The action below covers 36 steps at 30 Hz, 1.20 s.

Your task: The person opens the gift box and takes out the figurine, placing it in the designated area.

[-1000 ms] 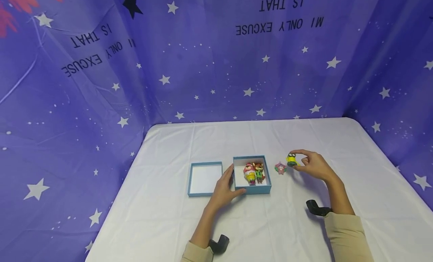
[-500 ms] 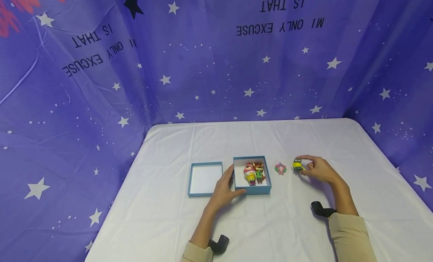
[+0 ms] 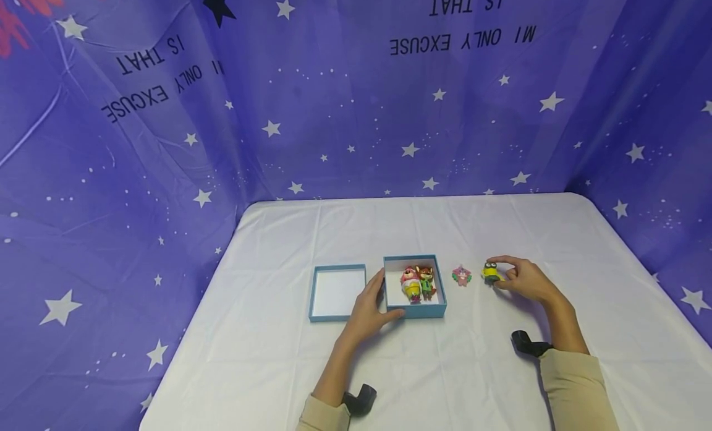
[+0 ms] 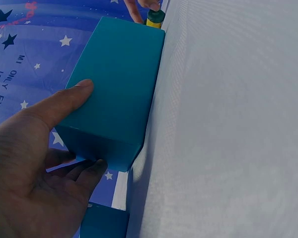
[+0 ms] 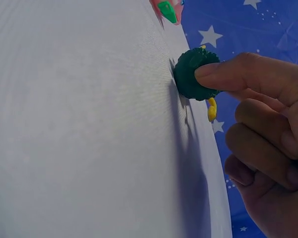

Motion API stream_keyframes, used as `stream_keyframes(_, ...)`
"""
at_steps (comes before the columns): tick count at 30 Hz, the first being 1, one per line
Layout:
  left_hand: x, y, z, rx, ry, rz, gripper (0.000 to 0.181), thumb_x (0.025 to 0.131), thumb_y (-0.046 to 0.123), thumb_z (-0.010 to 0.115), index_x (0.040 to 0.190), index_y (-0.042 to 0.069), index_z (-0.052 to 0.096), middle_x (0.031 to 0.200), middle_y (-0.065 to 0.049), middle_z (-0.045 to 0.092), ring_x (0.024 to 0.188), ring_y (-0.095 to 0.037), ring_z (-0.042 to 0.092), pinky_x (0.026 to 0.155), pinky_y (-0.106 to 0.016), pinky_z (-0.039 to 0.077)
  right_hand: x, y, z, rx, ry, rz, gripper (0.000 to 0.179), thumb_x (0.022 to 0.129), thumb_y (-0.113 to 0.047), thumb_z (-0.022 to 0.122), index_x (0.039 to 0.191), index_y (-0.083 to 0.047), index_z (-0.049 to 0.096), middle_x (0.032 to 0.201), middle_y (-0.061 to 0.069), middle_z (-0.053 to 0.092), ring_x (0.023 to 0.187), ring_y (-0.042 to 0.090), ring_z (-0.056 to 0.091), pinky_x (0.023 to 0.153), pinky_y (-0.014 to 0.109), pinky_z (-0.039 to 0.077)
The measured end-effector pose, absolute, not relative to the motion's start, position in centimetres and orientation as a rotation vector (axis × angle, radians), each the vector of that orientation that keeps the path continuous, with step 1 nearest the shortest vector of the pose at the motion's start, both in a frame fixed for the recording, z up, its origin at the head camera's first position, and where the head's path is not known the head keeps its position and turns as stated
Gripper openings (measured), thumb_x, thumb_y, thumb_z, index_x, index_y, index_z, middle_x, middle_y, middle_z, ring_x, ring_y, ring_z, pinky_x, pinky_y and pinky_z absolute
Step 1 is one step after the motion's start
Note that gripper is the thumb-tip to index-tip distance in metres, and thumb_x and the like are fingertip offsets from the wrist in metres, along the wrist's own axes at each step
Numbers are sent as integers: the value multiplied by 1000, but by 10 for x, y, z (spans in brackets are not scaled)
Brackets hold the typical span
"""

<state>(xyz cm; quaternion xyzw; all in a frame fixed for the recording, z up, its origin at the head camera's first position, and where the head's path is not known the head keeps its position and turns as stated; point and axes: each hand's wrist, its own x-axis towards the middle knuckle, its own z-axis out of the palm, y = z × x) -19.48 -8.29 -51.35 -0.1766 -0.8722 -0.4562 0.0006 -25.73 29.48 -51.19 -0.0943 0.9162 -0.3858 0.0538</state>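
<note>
My left hand (image 3: 367, 315) holds the near left corner of an open blue box (image 3: 423, 311), its thumb on the front wall and its fingers on the left side. Inside lie a pink-and-yellow figurine (image 3: 411, 285) and a brown fox figurine (image 3: 427, 284) in green, side by side. To the box's right, my right hand (image 3: 527, 282) pinches a yellow minion figurine (image 3: 490, 273) between index finger and thumb, low over the cloth. In the right wrist view the thumb presses on the minion's round dark green base (image 5: 191, 74), while the other fingers curl in.
The shallow box lid (image 3: 339, 294) lies on the white tablecloth (image 3: 267, 357) left of the box, its white inside facing up. Between box and minion lies a small pink figurine (image 3: 461, 276) with green parts. A purple starry curtain (image 3: 356, 109) encloses the table's back and sides.
My right hand has moved the minion figurine a little right and down, then nearly stopped; the minion has tipped slightly more upright. My left hand and the box have stayed put.
</note>
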Motion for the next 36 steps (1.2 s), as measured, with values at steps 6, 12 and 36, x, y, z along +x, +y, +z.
stream_keyframes(6,-195,-84,-513,-564,-2733,-1419,96,75,36,76,146,3,20,148,-13,27,134,-28,27,108,-39,26,-257,296,-512,-292,2728,-1229,58,73,-9,75,126,-7,53,53,-6,31,44,7,26,38,22,25)
stream_keyframes(12,-196,-84,-513,-569,-2735,-1405,96,75,37,76,146,2,21,148,-14,27,134,-28,27,108,-39,26,-257,299,-513,-297,2709,-1232,62,73,-14,77,129,-8,50,52,-6,32,43,6,26,37,22,25)
stream_keyframes(36,-196,-84,-513,-579,-2734,-1396,96,75,38,75,146,3,20,148,-13,27,134,-28,27,108,-38,26,-253,243,-464,-587,2832,-1311,46,71,-27,81,110,-19,58,50,-7,22,43,4,24,40,25,30)
